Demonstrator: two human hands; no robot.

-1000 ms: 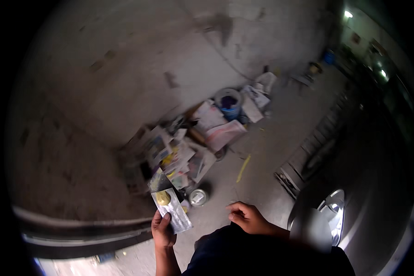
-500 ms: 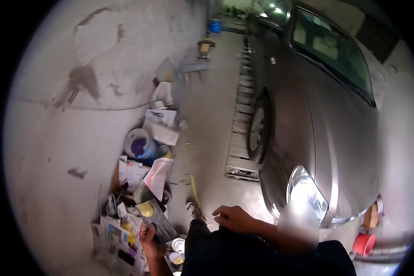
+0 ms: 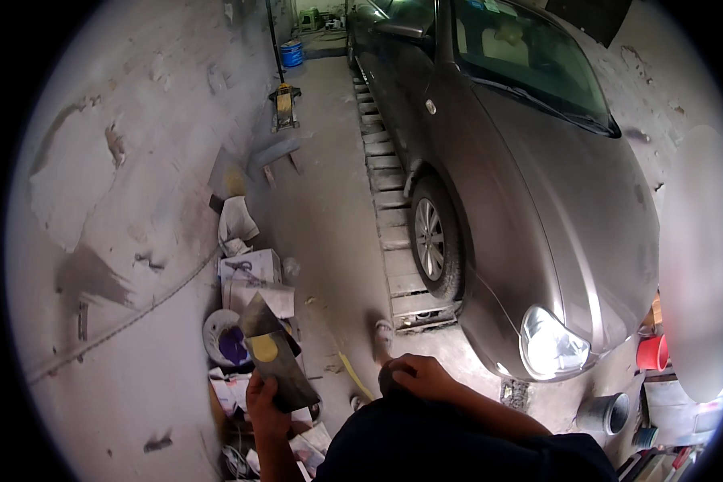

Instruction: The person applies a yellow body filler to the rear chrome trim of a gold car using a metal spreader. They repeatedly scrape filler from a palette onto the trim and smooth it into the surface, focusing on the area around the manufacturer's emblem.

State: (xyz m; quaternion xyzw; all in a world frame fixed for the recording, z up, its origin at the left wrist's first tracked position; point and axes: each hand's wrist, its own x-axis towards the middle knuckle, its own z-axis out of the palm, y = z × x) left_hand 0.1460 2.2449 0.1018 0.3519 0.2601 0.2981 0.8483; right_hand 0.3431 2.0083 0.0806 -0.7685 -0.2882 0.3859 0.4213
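My left hand (image 3: 268, 400) grips a dark flat plate (image 3: 296, 389) by its edge, with fingers and thumb closed on it. A round lump of yellow paste (image 3: 263, 349) lies on the plate, whose upper end tapers to a pale point. My right hand (image 3: 422, 376) rests loosely over my dark-clothed knee, fingers slightly bent and apart; no held object shows. Ahead and to the right stands a brown-grey car (image 3: 530, 185), its lit headlight (image 3: 553, 347) and front wheel (image 3: 435, 239) facing me. Neither hand touches the car.
Along the left wall are a bucket with purple inside (image 3: 217, 331), boxes (image 3: 251, 267) and papers. Farther off stand a small bench (image 3: 275, 153), a yellow floor jack (image 3: 283, 104) and a blue bucket (image 3: 292, 55). At right are a red bucket (image 3: 653, 353) and a grey cylindrical container (image 3: 604, 414).
My view has swung right and I stand closer to the car. The left hand has raised the plate with the yellow paste. My right hand has shifted slightly right, over the knee.
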